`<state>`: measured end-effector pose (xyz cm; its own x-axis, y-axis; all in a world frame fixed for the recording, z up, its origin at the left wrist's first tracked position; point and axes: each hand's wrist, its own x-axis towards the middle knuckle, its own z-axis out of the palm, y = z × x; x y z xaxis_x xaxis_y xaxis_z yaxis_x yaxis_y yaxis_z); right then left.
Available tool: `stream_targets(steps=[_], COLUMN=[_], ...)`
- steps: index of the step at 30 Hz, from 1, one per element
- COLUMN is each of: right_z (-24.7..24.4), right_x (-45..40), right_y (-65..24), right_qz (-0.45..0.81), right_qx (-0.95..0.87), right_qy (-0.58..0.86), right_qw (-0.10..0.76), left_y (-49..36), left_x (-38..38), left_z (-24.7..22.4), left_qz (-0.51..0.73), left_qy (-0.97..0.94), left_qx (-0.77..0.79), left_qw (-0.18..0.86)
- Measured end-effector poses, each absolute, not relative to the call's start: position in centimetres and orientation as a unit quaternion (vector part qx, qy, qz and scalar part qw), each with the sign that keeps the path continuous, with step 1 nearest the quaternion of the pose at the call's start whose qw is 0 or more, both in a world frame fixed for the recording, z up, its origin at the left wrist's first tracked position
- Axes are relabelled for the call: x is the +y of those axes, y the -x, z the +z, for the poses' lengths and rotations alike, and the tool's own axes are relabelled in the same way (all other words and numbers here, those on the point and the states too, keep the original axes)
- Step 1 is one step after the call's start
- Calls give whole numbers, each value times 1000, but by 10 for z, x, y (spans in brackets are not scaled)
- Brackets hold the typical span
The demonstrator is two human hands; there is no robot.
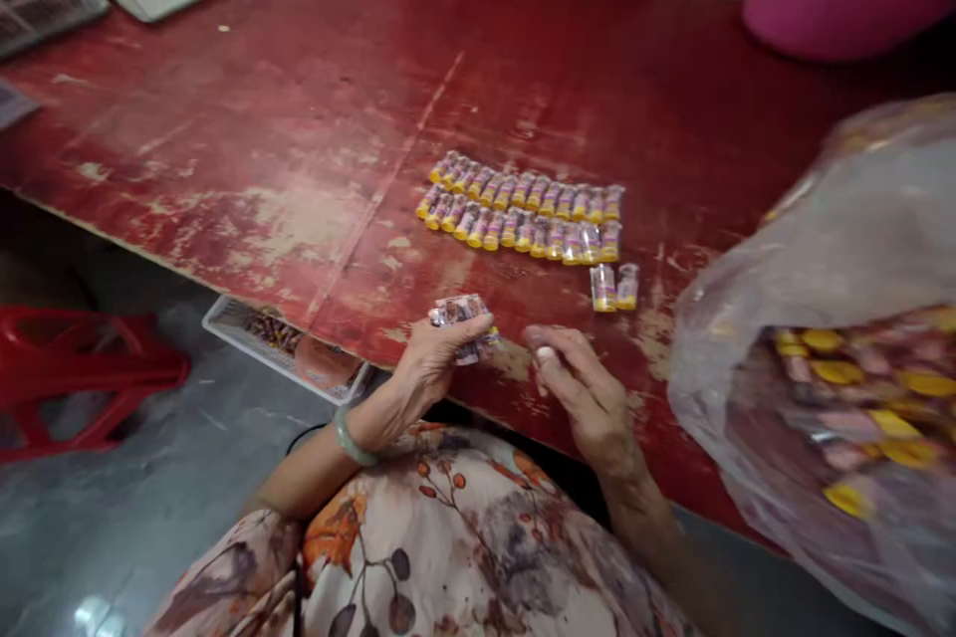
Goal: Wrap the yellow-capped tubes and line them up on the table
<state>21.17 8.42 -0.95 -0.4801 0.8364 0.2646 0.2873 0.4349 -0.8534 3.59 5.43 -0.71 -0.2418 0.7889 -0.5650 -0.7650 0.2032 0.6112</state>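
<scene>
Left hand (437,368) closed, gripping small bundle of wrapped packets (461,323) just over near table edge, close to body. Right hand (579,388) curled, fingertips bunched toward thumb; cannot tell if anything pinched. Two tight rows of yellow-ended packets (523,211) lie side by side on worn red table (224,149), aligned, perhaps for easy counting. Two loose packets (614,287) stand apart, near right. Clear plastic bag (822,368), full of packets, sits within reach at right.

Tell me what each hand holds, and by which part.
The left hand holds a small bunch of clear plastic packets around its middle, in the curled fingers. The right hand shows nothing held.
</scene>
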Motion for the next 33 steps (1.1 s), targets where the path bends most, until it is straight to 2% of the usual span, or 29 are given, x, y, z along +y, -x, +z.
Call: stream_targets(steps=[2,6,14,22,30,33], right_z=[-4,-2,-16,-20,-25,-19], right_x=[77,65,65,59,60,67], right_y=[-214,-219,-216,-208,-195,-197], right_qz=[376,303,15,-68,-26,85], right_qx=[-790,-817,-872,-876,-855,-860], right_qy=[343,314,282,258,295,274], right_qw=[342,376,399,403,425,423], left_y=[-39,-48,-56,-61,-57,-56], left_x=[54,55,55,48,43,42], left_z=[-7,-5,5,-4,-4,-4], left_qz=[632,637,632,644,627,616], left_qy=[-10,-3,4,-31,-74,-68], left_qx=[469,458,434,450,453,445], left_qw=[617,620,642,618,630,647])
